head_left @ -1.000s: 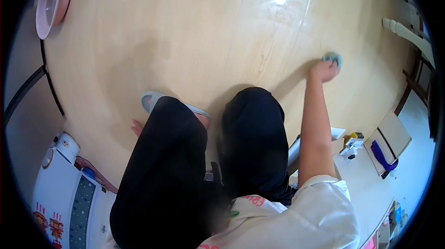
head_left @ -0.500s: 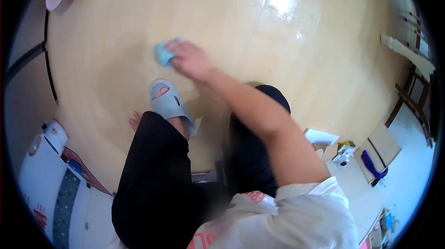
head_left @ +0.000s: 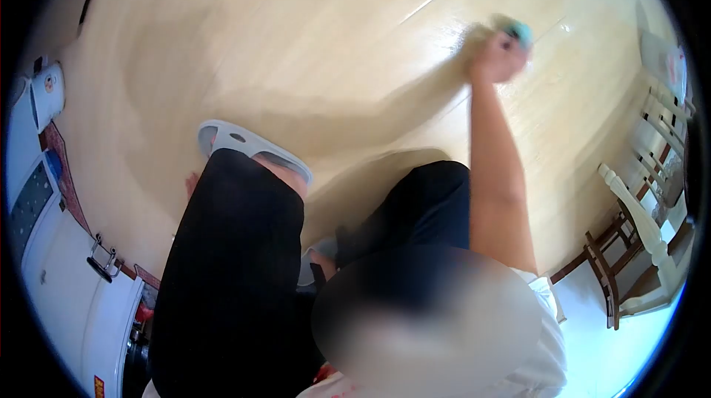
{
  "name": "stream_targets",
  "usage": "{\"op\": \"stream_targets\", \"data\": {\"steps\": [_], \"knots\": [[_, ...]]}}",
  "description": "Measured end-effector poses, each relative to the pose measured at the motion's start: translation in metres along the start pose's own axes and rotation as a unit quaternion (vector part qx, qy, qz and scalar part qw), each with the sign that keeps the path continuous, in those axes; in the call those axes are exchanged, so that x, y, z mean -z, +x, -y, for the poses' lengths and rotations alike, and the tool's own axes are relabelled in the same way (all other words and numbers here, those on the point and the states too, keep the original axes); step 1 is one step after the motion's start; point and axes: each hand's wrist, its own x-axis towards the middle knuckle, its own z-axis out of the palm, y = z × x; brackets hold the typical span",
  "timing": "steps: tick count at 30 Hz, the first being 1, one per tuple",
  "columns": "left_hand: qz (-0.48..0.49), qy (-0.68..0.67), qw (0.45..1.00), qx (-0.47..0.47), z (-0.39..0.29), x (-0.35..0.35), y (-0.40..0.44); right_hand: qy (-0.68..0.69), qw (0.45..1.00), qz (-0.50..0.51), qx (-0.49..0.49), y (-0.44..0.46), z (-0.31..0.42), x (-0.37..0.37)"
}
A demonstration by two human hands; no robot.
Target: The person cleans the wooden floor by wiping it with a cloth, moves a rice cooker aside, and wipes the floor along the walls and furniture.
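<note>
My right hand [head_left: 500,59] is stretched far out over the pale wood-look floor [head_left: 326,50], closed and smeared by motion. A light blue cloth [head_left: 523,34] shows past its fingers, with something dark beside it that is too blurred to make out. Only the fingers of my left hand [head_left: 191,182] are visible, low by the floor beside my bent left knee, seemingly outstretched; the rest is hidden behind the black trouser leg [head_left: 229,250]. In front of that knee my foot wears a grey slipper [head_left: 252,148].
Wooden chairs [head_left: 611,276] stand along the right edge, with pale turned legs near them. To the left are a white bin-like container [head_left: 48,94] and white cabinets [head_left: 70,228] with a dark red mat beside them. A large blur covers the lower middle.
My right hand has swept with the cloth from left of centre to the upper right. The view has shifted, and the pink basin has left it. My left slipper now points further left.
</note>
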Motion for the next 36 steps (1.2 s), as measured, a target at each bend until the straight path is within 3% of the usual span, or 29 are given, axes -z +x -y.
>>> {"op": "stream_targets", "data": {"steps": [2,3,4,5,6,8,9,10,11,12,13,14,15,16,19,22,27,29,32,34,36], "knots": [[-0.011,0.014,1.000,-0.005,0.006,-0.017,-0.004,0.099,0.979,0.100,0.148,-0.075,0.070,0.002],[-0.019,0.023,1.000,-0.008,0.011,-0.027,-0.007,0.181,0.927,0.052,0.323,-0.108,0.098,0.008],[-0.025,0.034,0.999,-0.013,0.016,-0.038,-0.009,0.269,0.867,0.211,0.363,-0.138,0.114,0.016],[-0.030,0.045,0.998,-0.018,0.023,-0.051,-0.013,0.258,0.784,0.306,0.475,-0.149,0.135,0.032],[-0.031,0.051,0.998,-0.021,0.031,-0.065,-0.021,0.275,0.752,0.332,0.500,-0.156,0.154,0.043],[-0.036,0.038,0.999,-0.015,0.037,-0.084,-0.035,0.314,0.768,0.375,0.414,-0.147,0.150,0.043],[-0.037,0.020,0.999,-0.008,0.031,-0.080,-0.038,0.301,0.813,0.342,0.363,-0.139,0.137,0.043],[-0.052,-0.043,0.998,0.019,0.014,-0.068,-0.039,0.289,0.864,0.244,0.331,-0.125,0.125,0.046],[-0.070,-0.106,0.991,0.045,-0.004,-0.056,-0.040,0.271,0.905,0.254,0.209,-0.115,0.099,0.047],[-0.096,-0.044,0.994,0.014,-0.007,-0.055,-0.040,0.256,0.928,0.258,0.082,-0.105,0.072,0.047],[-0.126,0.021,0.992,-0.014,-0.010,-0.054,-0.040,0.157,0.958,0.238,-0.011,-0.093,0.062,0.063],[-0.088,0.036,0.995,0.019,-0.011,-0.051,-0.043,0.107,0.985,0.132,-0.004,-0.095,0.060,0.075],[-0.052,0.051,0.996,0.051,-0.018,-0.044,-0.043,0.006,0.993,0.113,-0.018,-0.106,0.039,0.071],[-0.018,0.064,0.994,0.084,-0.027,-0.035,-0.040,-0.003,0.993,0.112,-0.040,-0.123,0.044,0.078],[0.158,-0.028,0.976,0.148,-0.056,0.020,-0.033,-0.015,0.992,0.113,0.049,-0.188,0.082,0.067],[0.100,-0.022,0.987,0.122,-0.055,0.011,-0.039,0.129,0.957,0.121,0.230,-0.250,0.155,0.045],[0.095,-0.011,0.990,0.101,-0.053,0.015,-0.041,0.214,0.856,0.304,0.359,-0.305,0.279,0.050],[0.100,-0.033,0.989,0.101,-0.061,0.030,-0.038,0.265,0.871,0.294,0.292,-0.299,0.274,0.046],[-0.039,0.002,0.998,0.051,-0.060,0.009,-0.044,0.322,0.898,0.247,0.172,-0.247,0.232,0.042],[-0.035,0.038,0.996,0.069,-0.060,-0.001,-0.045,0.134,0.956,0.247,0.088,-0.203,0.197,0.052],[-0.057,0.130,0.987,0.074,-0.053,-0.018,-0.040,0.015,0.978,0.206,-0.012,-0.188,0.189,0.059]]}}
